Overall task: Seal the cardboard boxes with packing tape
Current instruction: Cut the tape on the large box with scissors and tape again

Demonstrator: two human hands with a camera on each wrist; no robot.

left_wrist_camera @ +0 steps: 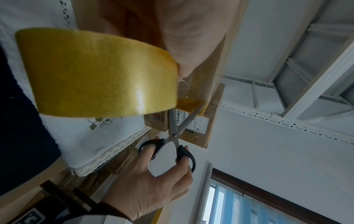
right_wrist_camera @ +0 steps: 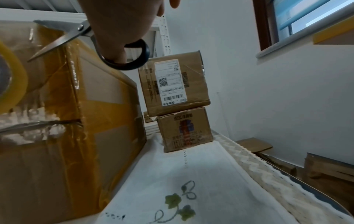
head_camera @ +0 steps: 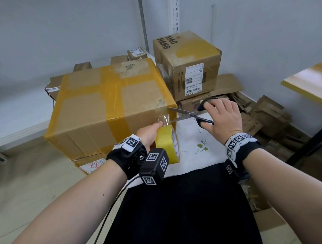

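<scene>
Left hand (head_camera: 149, 133) curled round the yellow roll of packing tape (head_camera: 168, 144), thumb pinching the stretch of clear film (head_camera: 165, 119) drawn taut up to the corner of the large brown cardboard box crossed with yellow tape bands (head_camera: 103, 107); right hand (head_camera: 221, 116) with fingers through the black loops of the steel scissors (head_camera: 193, 114), blades parted and straddling that film from 3 o'clock. Step in hand, by the look of it: cutting a laid strip free of the roll at the box's near right corner. Next move likely calls for closing the blades squarely across the film while the left hand keeps tension, then pressing the loose end flat on the side panel; slack could let the tape fold on itself. Box at 11 o'clock from both hands, touching the film, resting on a white embroidered cloth (head_camera: 193, 138) with a green leaf motif (right_wrist_camera: 178, 207). Roll just below the box corner, at 6 o'clock from the cut point. Farther out at 1 o'clock, a smaller brown carton with a white shipping label (head_camera: 189, 66) stacked on another carton (right_wrist_camera: 185, 128); flattened cardboard scraps (head_camera: 258, 116) at 3 o'clock along the wall.
</scene>
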